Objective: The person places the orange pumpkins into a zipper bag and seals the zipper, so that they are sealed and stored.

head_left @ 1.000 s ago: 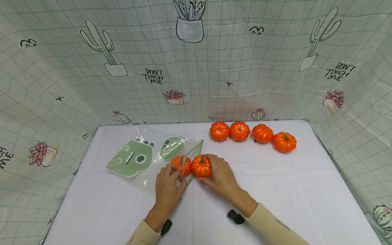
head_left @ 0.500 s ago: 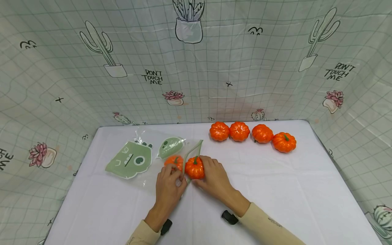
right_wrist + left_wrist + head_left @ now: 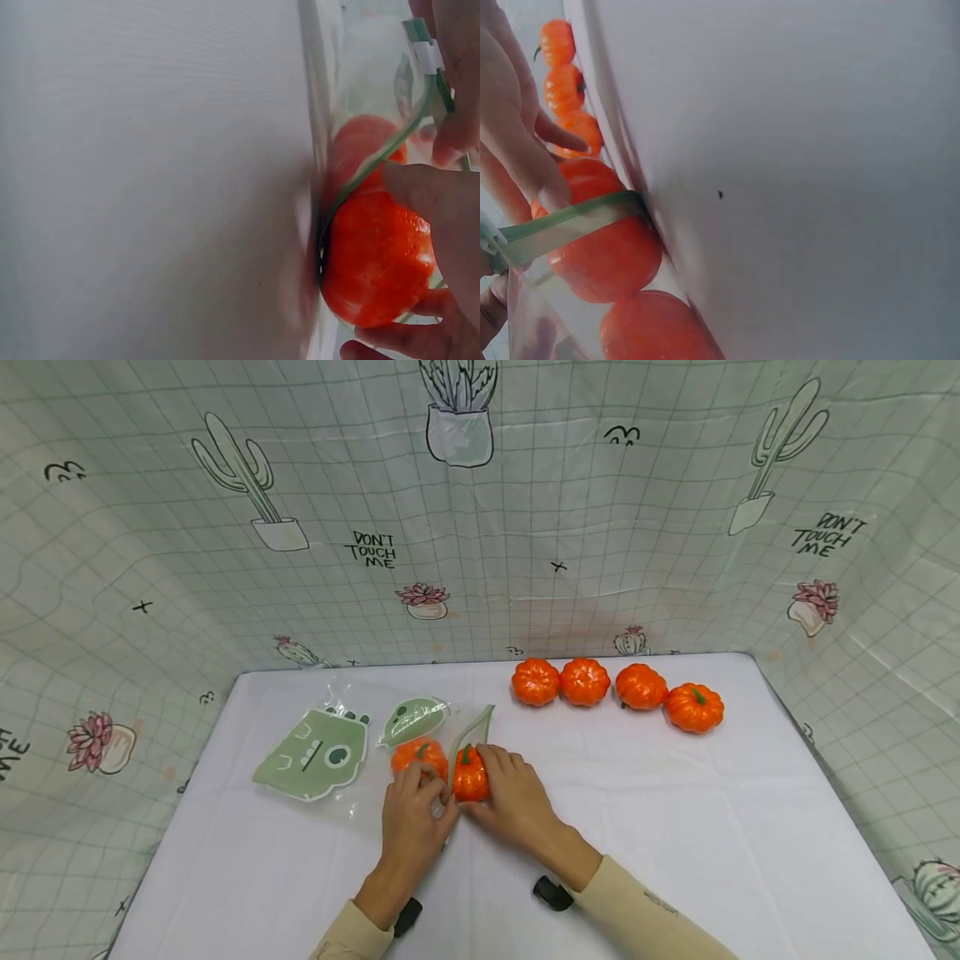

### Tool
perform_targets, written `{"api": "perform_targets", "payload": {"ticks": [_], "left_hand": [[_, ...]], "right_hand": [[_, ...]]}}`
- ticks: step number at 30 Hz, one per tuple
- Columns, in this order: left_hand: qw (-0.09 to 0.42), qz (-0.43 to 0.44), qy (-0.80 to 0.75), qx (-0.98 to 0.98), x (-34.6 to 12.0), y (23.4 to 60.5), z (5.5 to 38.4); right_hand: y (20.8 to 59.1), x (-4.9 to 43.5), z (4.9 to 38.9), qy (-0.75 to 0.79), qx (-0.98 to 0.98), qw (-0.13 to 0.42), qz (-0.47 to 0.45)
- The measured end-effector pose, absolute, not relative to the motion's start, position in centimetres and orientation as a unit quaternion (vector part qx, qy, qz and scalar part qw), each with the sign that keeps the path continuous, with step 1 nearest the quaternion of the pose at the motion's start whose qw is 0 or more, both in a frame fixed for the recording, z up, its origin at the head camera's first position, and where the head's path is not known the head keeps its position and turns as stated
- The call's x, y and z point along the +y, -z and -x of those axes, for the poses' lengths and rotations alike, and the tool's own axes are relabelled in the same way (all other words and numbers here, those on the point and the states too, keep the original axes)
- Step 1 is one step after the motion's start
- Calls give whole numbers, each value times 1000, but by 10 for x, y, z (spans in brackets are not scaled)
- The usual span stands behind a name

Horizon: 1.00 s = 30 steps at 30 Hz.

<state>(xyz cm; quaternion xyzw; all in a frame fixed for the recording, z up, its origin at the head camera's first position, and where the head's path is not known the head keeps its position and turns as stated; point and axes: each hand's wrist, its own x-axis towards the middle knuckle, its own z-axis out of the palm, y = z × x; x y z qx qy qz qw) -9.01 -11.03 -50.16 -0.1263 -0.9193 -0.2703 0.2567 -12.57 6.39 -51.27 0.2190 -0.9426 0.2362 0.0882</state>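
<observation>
A clear slider zip bag [image 3: 352,806] with a green monster print lies on the table, its green-edged mouth facing right. My left hand [image 3: 412,818] pinches the near side of that mouth, beside the white slider [image 3: 427,57]. One small orange toy pumpkin [image 3: 415,753] is inside, seen through the plastic. My right hand [image 3: 521,797] grips a second toy pumpkin [image 3: 472,777] from its right side, fingers behind it and thumb in front. This pumpkin sits in the opening; in the left wrist view the green strip [image 3: 577,221] crosses over it, and it stands close against the first one.
Several more orange toy pumpkins [image 3: 586,682] stand in a row along the back right of the white-covered table [image 3: 637,827]. Behind the table hangs a grid-patterned cloth [image 3: 480,527] with cactus drawings.
My right hand has moved left, carrying its pumpkin into the bag's mouth. The pumpkin inside has shifted left, and the bag's printed part has slid slightly left. My left hand stays in place.
</observation>
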Motion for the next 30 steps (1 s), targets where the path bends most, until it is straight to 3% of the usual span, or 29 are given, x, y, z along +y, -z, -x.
{"api": "perform_targets", "payload": {"ticks": [30], "left_hand": [[261,159,237,-922,-109,503,93]], "right_hand": [[513,65,130,-226,-939,89,-243]]}}
